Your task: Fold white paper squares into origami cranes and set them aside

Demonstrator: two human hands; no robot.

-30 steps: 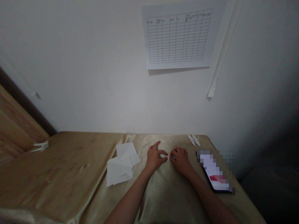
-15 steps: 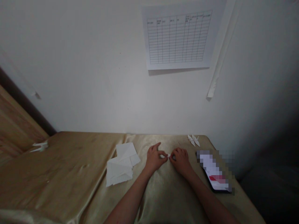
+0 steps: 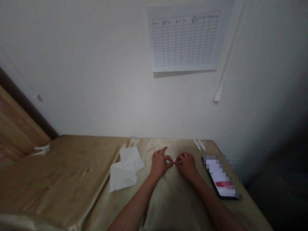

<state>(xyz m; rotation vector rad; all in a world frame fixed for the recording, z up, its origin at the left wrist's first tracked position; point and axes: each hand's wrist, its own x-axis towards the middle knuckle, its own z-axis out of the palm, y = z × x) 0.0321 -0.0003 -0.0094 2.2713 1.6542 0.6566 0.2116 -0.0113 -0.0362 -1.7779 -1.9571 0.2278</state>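
Between my two hands is a small folded piece of white paper [image 3: 174, 160], mostly covered by the fingertips. My left hand [image 3: 159, 163] pinches it from the left with thumb and forefinger, the other fingers raised apart. From the right, my right hand [image 3: 186, 164] pinches the same paper, its remaining fingers curled. Both hands are low over the gold cloth. Beyond my right hand, near the table's back edge, lie folded white paper cranes [image 3: 199, 145]. Left of my left hand is a loose pile of white paper squares [image 3: 124, 175], some with creases.
A phone [image 3: 222, 179], its screen lit and partly blurred out, lies at the table's right edge. Another folded white paper piece [image 3: 42, 150] sits at the far left. The gold tablecloth [image 3: 72, 179] has ridges. A printed table sheet [image 3: 184, 41] hangs on the wall behind.
My fingertips have come slightly closer together on the folded paper. Otherwise the hands and the things on the table stay in place.
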